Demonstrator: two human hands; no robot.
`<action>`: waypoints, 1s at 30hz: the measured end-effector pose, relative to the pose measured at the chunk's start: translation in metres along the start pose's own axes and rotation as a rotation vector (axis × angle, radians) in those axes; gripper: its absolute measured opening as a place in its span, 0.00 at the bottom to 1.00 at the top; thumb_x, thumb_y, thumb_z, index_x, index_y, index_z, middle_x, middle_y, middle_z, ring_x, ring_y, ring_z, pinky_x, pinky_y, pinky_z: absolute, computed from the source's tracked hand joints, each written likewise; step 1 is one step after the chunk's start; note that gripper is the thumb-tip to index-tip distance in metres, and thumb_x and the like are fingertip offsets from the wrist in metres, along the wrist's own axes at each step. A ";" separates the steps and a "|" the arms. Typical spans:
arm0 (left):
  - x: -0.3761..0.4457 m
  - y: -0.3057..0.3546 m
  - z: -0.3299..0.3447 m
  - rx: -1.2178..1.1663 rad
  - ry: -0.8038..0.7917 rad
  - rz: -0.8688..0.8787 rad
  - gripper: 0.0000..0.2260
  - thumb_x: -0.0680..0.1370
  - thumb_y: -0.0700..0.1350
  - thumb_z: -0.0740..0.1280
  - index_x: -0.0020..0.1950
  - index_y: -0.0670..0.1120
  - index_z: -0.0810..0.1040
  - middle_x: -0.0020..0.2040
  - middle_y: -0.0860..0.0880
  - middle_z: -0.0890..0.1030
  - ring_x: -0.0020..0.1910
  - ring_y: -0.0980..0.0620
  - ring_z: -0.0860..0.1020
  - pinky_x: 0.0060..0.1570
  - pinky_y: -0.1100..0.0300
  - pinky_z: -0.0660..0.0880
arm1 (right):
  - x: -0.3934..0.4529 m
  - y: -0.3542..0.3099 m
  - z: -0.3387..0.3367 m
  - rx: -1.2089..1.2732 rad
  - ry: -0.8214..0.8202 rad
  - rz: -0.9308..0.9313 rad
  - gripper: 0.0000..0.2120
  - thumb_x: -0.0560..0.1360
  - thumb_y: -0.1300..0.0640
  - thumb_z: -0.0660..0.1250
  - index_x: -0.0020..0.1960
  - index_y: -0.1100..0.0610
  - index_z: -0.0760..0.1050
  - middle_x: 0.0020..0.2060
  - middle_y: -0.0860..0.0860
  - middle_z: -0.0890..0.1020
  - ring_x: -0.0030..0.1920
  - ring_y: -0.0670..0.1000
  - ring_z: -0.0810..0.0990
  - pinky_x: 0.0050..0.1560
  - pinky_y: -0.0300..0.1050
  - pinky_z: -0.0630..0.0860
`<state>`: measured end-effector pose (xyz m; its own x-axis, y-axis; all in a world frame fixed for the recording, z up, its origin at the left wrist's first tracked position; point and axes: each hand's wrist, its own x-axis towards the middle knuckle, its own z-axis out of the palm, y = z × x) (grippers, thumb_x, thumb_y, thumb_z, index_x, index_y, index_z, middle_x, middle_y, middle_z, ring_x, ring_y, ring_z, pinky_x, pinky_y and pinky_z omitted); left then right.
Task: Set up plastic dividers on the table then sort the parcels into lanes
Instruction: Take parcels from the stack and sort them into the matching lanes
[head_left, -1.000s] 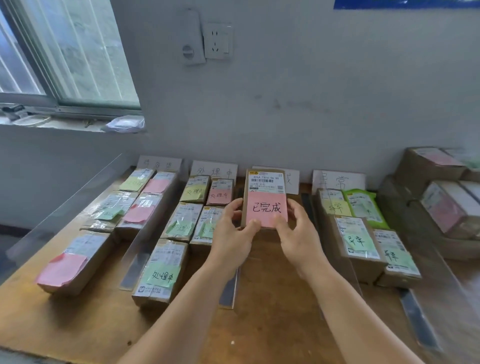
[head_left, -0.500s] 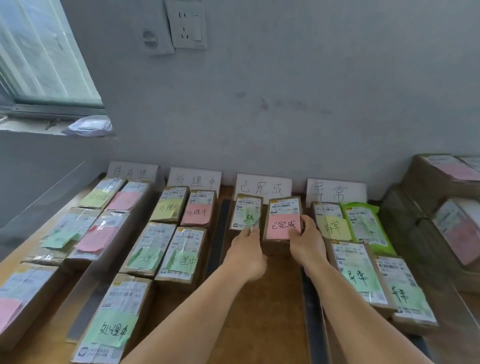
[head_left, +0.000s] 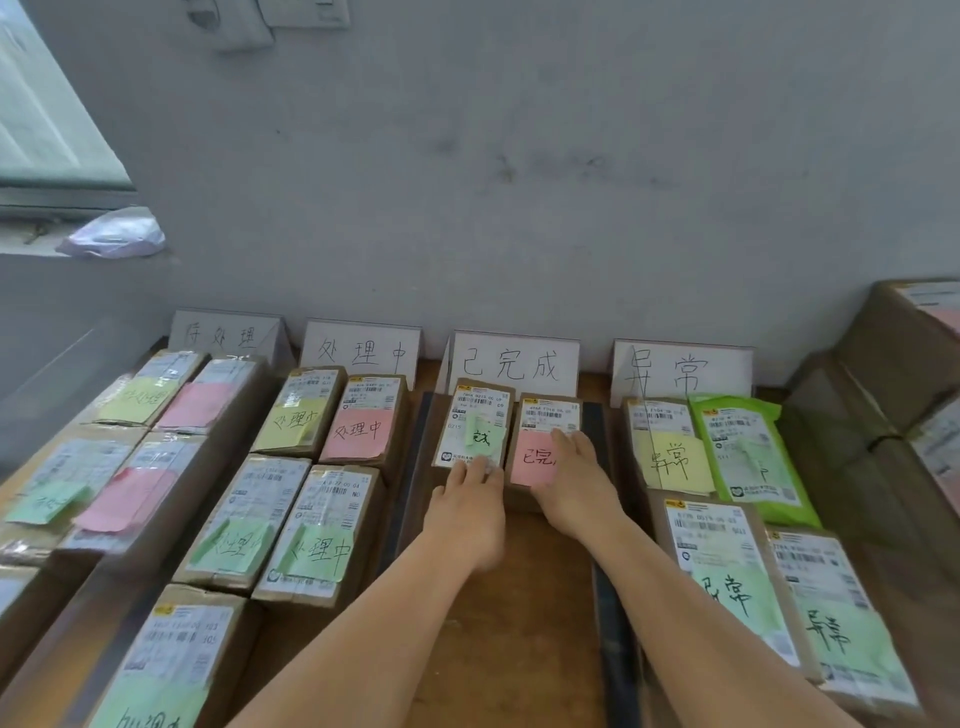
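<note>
Both bare arms stretched forward over the brown wooden table (head_left: 519, 597), toward the white folded paper sign reading 已完成 (head_left: 514, 364) standing against the grey wall. Directly in front of that sign, two small brown cardboard parcels side by side, touching or nearly so. Left hand (head_left: 467, 512) laid at the near edge of the parcel with the green sticky note (head_left: 475, 434), fingers close together and flat on its label, not wrapped around it. Right hand (head_left: 574, 483) spread flat over the parcel with the pink sticky note (head_left: 540, 447), fingers slightly parted, covering part of the note. Either side of these two parcels, dark bases of the clear plastic dividers (head_left: 413, 467), marking a lane leading to the sign. Left of the sign, more brown parcels with green, pink and yellow notes in rows. Right of the sign, a bright green plastic mailer bag (head_left: 748, 457) among further labelled boxes.
</note>
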<state>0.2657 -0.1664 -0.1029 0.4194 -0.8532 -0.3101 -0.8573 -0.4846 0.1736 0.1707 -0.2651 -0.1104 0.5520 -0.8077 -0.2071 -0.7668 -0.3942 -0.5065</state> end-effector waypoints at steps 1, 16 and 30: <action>0.000 0.000 0.000 0.007 0.010 0.004 0.35 0.76 0.39 0.66 0.78 0.46 0.51 0.78 0.47 0.50 0.77 0.44 0.48 0.71 0.48 0.56 | 0.000 0.000 -0.001 -0.028 0.002 -0.012 0.31 0.75 0.58 0.65 0.74 0.54 0.56 0.72 0.53 0.59 0.64 0.57 0.70 0.58 0.50 0.75; -0.085 0.016 -0.019 0.004 0.200 0.069 0.35 0.77 0.39 0.64 0.79 0.48 0.47 0.79 0.47 0.50 0.77 0.48 0.48 0.74 0.49 0.51 | -0.097 -0.002 -0.026 -0.236 0.161 -0.222 0.38 0.76 0.48 0.65 0.77 0.53 0.48 0.77 0.51 0.52 0.77 0.54 0.49 0.74 0.54 0.51; -0.233 0.079 -0.005 -0.080 0.341 0.207 0.36 0.78 0.52 0.65 0.78 0.51 0.46 0.79 0.49 0.50 0.77 0.48 0.48 0.73 0.49 0.50 | -0.281 0.040 -0.082 -0.236 0.298 -0.224 0.37 0.76 0.44 0.63 0.77 0.52 0.49 0.77 0.49 0.54 0.76 0.51 0.50 0.74 0.53 0.48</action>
<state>0.1018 -0.0068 -0.0124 0.3268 -0.9429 0.0649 -0.9137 -0.2977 0.2765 -0.0417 -0.0896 -0.0041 0.6214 -0.7682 0.1540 -0.7117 -0.6357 -0.2990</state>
